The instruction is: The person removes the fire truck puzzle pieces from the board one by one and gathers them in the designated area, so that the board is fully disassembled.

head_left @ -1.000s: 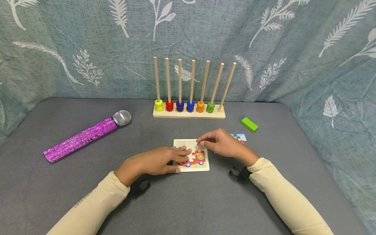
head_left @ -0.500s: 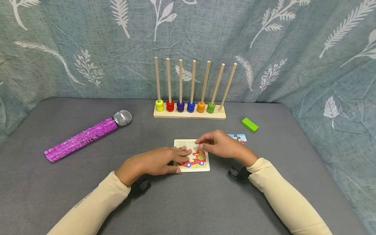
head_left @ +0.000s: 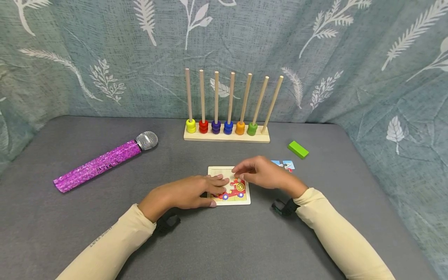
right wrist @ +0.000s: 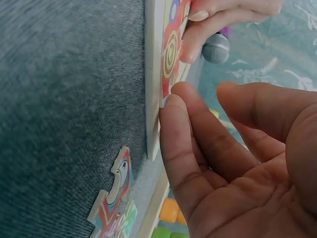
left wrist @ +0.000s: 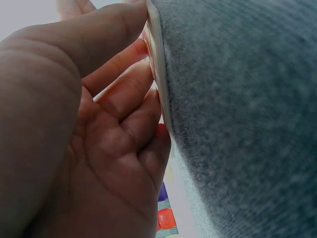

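Note:
A small framed jigsaw puzzle [head_left: 229, 202] lies on the table, with a red, wheeled picture partly filled in. My left hand [head_left: 190, 191] rests spread on its left part, thumb at the front edge of the frame. At the upper right part of the puzzle, my right hand [head_left: 260, 172] reaches in with bent fingers. The right wrist view shows its fingertips right at a bluish-edged puzzle piece [right wrist: 165, 101] beside the yellow spiral, while the thumb stands apart. Loose puzzle pieces [head_left: 287, 165] lie just behind the right hand, partly hidden by it.
Behind the puzzle stands a wooden peg rack [head_left: 225, 137] with coloured rings low on its tall pegs. A green block [head_left: 298, 149] lies at the back right. The left side holds a glittery purple microphone [head_left: 101, 164]. A patterned curtain [head_left: 147, 77] hangs along the back.
My right fingers have lowered slightly at the puzzle's upper right, and the thumb has shifted left. A small pale part now shows above the spiral. The left hand has stayed in place.

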### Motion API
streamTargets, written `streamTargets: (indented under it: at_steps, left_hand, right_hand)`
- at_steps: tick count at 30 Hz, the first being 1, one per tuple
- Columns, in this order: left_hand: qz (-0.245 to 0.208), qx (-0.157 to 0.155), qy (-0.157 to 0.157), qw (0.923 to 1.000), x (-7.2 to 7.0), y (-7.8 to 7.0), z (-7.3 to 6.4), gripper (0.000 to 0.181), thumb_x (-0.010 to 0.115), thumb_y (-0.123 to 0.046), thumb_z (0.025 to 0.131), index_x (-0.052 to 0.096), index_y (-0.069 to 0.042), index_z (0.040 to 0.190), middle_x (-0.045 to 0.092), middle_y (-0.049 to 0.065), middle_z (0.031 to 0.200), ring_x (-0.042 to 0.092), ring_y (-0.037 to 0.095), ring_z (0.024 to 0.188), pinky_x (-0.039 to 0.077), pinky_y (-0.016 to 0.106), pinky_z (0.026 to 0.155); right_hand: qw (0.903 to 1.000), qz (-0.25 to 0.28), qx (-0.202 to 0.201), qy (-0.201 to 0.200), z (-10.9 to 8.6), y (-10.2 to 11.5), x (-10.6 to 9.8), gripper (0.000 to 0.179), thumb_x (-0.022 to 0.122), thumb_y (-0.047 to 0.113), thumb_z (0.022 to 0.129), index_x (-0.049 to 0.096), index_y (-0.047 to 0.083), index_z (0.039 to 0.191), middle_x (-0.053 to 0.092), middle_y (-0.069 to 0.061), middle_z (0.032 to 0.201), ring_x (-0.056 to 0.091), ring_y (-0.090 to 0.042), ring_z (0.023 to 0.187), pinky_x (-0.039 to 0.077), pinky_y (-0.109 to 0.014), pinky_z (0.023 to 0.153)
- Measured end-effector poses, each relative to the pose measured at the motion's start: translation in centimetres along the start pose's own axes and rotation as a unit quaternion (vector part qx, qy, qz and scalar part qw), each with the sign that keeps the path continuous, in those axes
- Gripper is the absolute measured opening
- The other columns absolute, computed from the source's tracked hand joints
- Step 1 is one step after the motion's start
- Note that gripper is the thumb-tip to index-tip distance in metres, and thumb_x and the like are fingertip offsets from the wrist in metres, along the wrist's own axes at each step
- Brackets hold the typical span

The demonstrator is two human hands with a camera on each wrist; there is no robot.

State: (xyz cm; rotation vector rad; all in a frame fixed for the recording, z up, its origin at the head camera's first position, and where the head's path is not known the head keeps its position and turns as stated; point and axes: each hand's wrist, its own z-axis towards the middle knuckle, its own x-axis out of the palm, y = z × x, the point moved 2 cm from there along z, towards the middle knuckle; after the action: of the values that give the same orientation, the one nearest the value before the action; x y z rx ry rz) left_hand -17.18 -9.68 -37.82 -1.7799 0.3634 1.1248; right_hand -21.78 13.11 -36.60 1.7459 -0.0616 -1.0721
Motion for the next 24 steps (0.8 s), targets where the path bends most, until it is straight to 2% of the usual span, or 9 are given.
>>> streamTargets:
  at_steps: [10, 15, 19, 24]
  left_hand:
    - [0.005, -0.001, 0.000, 1.0000, 0.11, 0.05, 0.08, 0.048, 0.064, -0.019, 0.095, 0.053, -0.004, 0.139, 0.037, 0.006, 0.152, 0.026, 0.026, 0.143, 0.027, 0.049, 0.111]
    - [0.004, -0.004, 0.000, 1.0000, 0.09, 0.02, 0.00, 0.048, 0.065, -0.018, 0.095, 0.052, -0.004, 0.139, 0.037, 0.006, 0.152, 0.026, 0.026, 0.143, 0.027, 0.049, 0.111]
    - [0.001, -0.004, -0.003, 1.0000, 0.06, 0.03, 0.00, 0.047, 0.065, -0.018, 0.095, 0.053, -0.004, 0.139, 0.038, 0.007, 0.152, 0.027, 0.027, 0.142, 0.027, 0.049, 0.111]
    - [0.001, 0.000, -0.007, 1.0000, 0.00, -0.03, 0.02, 0.047, 0.065, -0.019, 0.095, 0.054, -0.003, 0.138, 0.039, 0.008, 0.151, 0.027, 0.027, 0.142, 0.027, 0.049, 0.111]
  right_hand:
    - [0.9998, -0.017, -0.005, -0.007, 0.26, 0.04, -0.06, 0.020, 0.055, -0.001, 0.095, 0.073, 0.004, 0.102, 0.071, -0.001, 0.093, 0.059, -0.010, 0.075, 0.048, -0.027, 0.064]
    - [0.9999, 0.002, -0.011, 0.004, 0.26, 0.20, 0.01, 0.018, 0.056, -0.003, 0.094, 0.072, 0.003, 0.100, 0.070, -0.002, 0.091, 0.063, -0.013, 0.077, 0.052, -0.028, 0.068]
    - [0.9996, -0.012, -0.024, 0.012, 0.20, 0.29, 0.08, 0.015, 0.059, -0.003, 0.093, 0.072, 0.003, 0.096, 0.069, 0.000, 0.088, 0.061, -0.011, 0.077, 0.051, -0.028, 0.070]
    - [0.9994, -0.018, -0.022, 0.018, 0.05, 0.10, 0.12, 0.013, 0.060, 0.002, 0.095, 0.072, 0.003, 0.101, 0.070, 0.001, 0.090, 0.059, -0.009, 0.077, 0.050, -0.028, 0.070]
